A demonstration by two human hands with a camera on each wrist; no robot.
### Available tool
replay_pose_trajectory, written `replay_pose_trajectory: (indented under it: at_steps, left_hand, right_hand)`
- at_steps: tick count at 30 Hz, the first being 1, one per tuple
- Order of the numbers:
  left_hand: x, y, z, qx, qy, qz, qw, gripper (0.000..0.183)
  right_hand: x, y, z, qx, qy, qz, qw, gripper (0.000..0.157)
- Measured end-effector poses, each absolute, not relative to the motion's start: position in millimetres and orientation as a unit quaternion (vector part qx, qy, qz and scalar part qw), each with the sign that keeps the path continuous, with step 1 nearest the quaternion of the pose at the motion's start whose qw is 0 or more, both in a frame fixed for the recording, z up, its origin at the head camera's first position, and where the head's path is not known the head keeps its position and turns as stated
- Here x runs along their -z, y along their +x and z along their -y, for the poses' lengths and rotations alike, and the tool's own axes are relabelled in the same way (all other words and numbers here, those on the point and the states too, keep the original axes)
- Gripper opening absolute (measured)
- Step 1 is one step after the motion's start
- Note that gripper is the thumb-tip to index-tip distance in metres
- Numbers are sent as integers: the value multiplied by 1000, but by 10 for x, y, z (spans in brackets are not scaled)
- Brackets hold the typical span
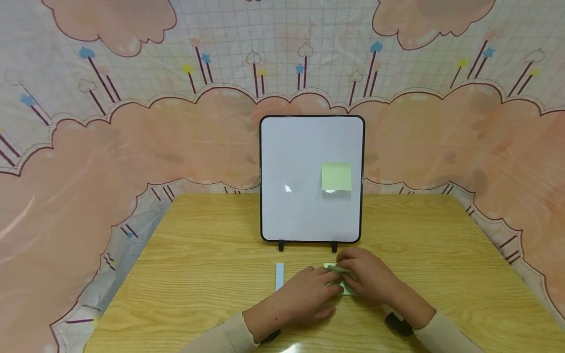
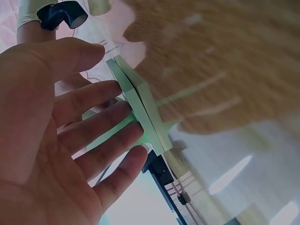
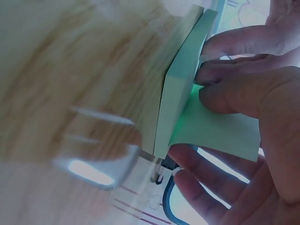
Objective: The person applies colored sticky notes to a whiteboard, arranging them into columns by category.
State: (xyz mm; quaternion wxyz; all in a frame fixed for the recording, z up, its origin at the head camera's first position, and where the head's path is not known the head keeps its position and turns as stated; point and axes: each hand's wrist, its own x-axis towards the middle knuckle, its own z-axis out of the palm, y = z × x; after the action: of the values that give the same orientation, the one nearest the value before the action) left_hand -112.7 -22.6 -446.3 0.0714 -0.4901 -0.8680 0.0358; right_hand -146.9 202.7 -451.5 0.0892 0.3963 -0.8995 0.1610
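Observation:
A light green sticky note pad lies flat on the table, in front of the whiteboard. My left hand reaches over it with fingers extended, and in the left wrist view the fingertips rest along the pad. From the right, my right hand pinches the top sticky note between thumb and fingers. That sheet is bent up from the pad, its near end still against it. Both hands hide much of the pad in the head view.
A black-framed whiteboard stands upright on small black feet at the table's back. One green sticky note is stuck on its right half. Left of the pad is a pale blue strip, partly covered by my left hand.

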Motion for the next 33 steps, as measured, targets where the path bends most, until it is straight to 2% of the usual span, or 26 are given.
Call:
replay_pose_trajectory:
  at_steps: [7, 19, 26, 33]
  left_hand:
    - [4434, -1121, 219, -44, -486, 870, 67, 33]
    - [4450, -1112, 244, -42, -482, 872, 75, 34]
    - [4485, -1113, 262, -42, -487, 868, 88, 34]
    - [4505, -1117, 268, -36, -487, 869, 73, 36]
  right_hand:
    - [4508, -1497, -1991, -164, 393, 899, 105, 12]
    - [4448, -1519, -1941, -153, 367, 912, 100, 14]
    - [4478, -1534, -1926, -143, 362, 915, 109, 13]
    - [4498, -1564, -1946, -141, 360, 917, 102, 9]
